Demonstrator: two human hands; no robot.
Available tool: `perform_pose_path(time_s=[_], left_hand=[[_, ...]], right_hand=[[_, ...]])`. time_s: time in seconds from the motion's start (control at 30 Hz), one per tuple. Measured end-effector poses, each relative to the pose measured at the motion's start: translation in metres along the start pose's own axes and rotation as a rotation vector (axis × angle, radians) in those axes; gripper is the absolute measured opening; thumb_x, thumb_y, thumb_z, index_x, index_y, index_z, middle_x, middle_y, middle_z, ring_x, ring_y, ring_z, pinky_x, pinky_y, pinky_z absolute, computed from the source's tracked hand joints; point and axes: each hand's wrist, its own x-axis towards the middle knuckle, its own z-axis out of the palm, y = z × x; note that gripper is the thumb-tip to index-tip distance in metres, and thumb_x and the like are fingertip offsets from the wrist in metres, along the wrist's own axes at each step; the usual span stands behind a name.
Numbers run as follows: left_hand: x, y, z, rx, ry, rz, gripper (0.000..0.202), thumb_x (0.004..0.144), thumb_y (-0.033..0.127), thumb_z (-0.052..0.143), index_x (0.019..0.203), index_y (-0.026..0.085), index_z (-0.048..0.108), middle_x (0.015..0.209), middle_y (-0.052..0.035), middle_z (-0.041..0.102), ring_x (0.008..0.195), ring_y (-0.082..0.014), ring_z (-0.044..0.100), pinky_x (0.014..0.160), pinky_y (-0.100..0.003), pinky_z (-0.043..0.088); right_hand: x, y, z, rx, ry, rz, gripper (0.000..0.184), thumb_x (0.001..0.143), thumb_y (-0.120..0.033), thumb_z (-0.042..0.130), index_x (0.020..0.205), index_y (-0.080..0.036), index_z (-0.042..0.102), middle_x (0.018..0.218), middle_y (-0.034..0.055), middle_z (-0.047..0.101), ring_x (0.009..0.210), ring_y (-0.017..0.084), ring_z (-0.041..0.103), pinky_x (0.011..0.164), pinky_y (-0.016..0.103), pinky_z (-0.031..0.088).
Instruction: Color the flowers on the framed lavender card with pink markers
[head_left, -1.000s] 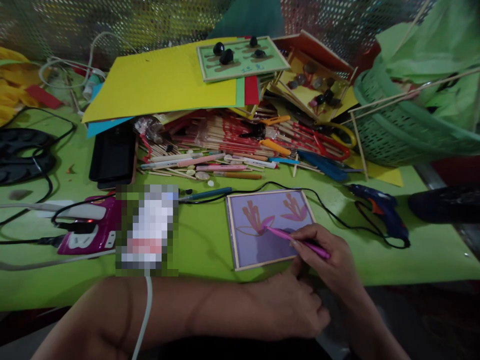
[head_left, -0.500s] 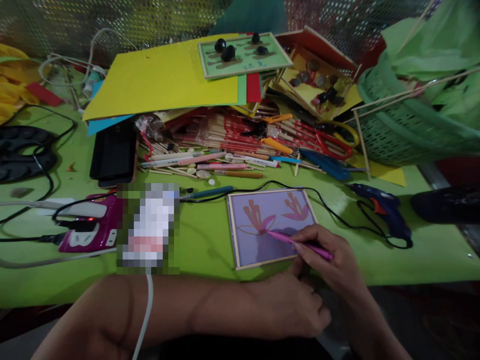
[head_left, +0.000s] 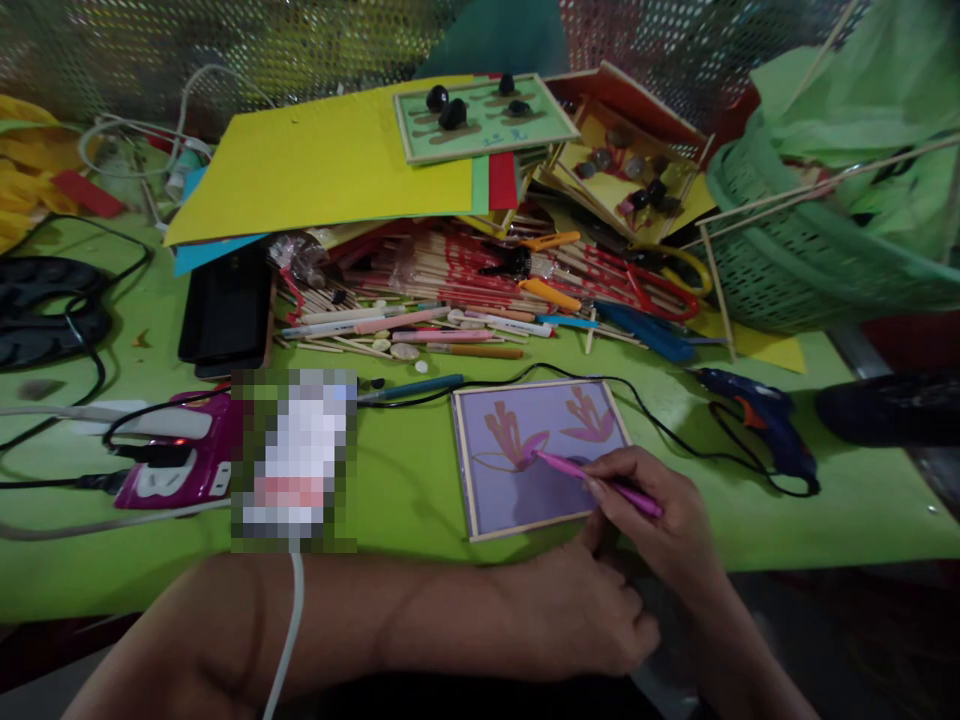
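Observation:
My right hand (head_left: 660,510) is closed around a pink marker pen (head_left: 600,480). The pen's tip touches a leaf shape in the left drawing on a purple card (head_left: 510,505) edged with thin wooden sticks. Two brown-outlined plant drawings are on the card, with pink colour in the lower leaves. My left forearm lies across the table's front edge. Curled in, my left hand (head_left: 585,610) sits just below the card's lower right corner, its thumb close to the card edge and partly behind my right hand. What its fingers hold, if anything, is hidden.
A blue glue gun (head_left: 765,415) lies right of the card, its black cable running behind it. To the left are a blurred-out phone (head_left: 300,455) and a pink power strip (head_left: 180,450). Behind are pens, sticks (head_left: 450,260), coloured paper (head_left: 322,160) and a green basket (head_left: 795,250).
The pen's tip has shifted slightly within the same leaf, still on the card. My left hand stays put. The whole view has moved a little.

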Motion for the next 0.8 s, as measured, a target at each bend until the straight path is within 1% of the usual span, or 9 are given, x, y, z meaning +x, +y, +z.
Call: perform_pose_path(time_s=[0.1,0.2,0.33,0.47,0.63,0.73,0.8], left_hand=[[0.000,0.000,0.003,0.017,0.010,-0.004,0.010,0.090,0.025,0.069,0.095,0.019,0.074,0.082,-0.0056,0.073,0.090,-0.0261,0.071,0.102,-0.064,0.046],[0.000,0.001,0.008,0.007,0.050,-0.008,0.009,0.088,0.024,0.071,0.092,0.017,0.073,0.082,-0.0057,0.074,0.085,-0.0253,0.071,0.104,-0.066,0.043],[0.000,0.002,0.010,-0.012,0.088,-0.014,0.008,0.085,0.023,0.074,0.089,0.016,0.073,0.074,-0.0028,0.071,0.078,-0.0255,0.070,0.104,-0.071,0.042],[-0.001,0.002,0.010,-0.018,0.074,0.000,0.010,0.086,0.023,0.074,0.091,0.015,0.073,0.074,-0.0031,0.071,0.077,-0.0247,0.070,0.102,-0.068,0.044],[-0.002,0.002,0.013,-0.034,0.044,0.006,0.010,0.087,0.024,0.071,0.092,0.015,0.072,0.080,-0.0047,0.073,0.082,-0.0247,0.070,0.105,-0.069,0.040],[-0.002,0.003,0.015,-0.020,0.060,-0.005,0.009,0.088,0.024,0.070,0.090,0.015,0.072,0.079,-0.0062,0.073,0.079,-0.0245,0.069,0.105,-0.068,0.040],[-0.001,0.003,0.015,-0.014,0.075,-0.004,0.008,0.088,0.023,0.071,0.089,0.015,0.072,0.076,-0.0055,0.072,0.077,-0.0239,0.069,0.103,-0.067,0.042]], right_hand=[[-0.001,0.000,0.000,-0.027,0.029,0.003,0.007,0.092,-0.026,0.067,0.089,-0.022,0.072,0.076,0.0016,0.072,0.063,0.015,0.067,0.057,0.024,0.051],[-0.002,0.001,0.000,-0.039,0.053,0.035,0.008,0.092,-0.027,0.066,0.089,-0.022,0.071,0.075,0.0015,0.072,0.062,0.015,0.066,0.055,0.024,0.050],[-0.002,0.002,0.000,-0.032,0.089,0.070,0.008,0.092,-0.028,0.067,0.088,-0.022,0.071,0.076,0.0018,0.072,0.062,0.016,0.067,0.055,0.024,0.051],[-0.002,0.003,0.001,-0.030,0.096,0.094,0.008,0.091,-0.028,0.067,0.088,-0.022,0.071,0.076,0.0028,0.073,0.061,0.017,0.068,0.054,0.025,0.051],[-0.002,0.002,0.002,0.016,0.102,0.126,0.010,0.092,-0.030,0.066,0.088,-0.022,0.070,0.072,0.0017,0.071,0.059,0.017,0.066,0.054,0.026,0.051],[-0.001,0.001,0.002,0.006,0.096,0.115,0.010,0.092,-0.031,0.066,0.088,-0.022,0.070,0.072,0.0020,0.071,0.058,0.017,0.066,0.052,0.025,0.050],[-0.001,0.002,0.001,0.004,0.076,0.114,0.010,0.092,-0.031,0.066,0.089,-0.022,0.070,0.072,0.0022,0.072,0.057,0.016,0.066,0.049,0.024,0.048]])
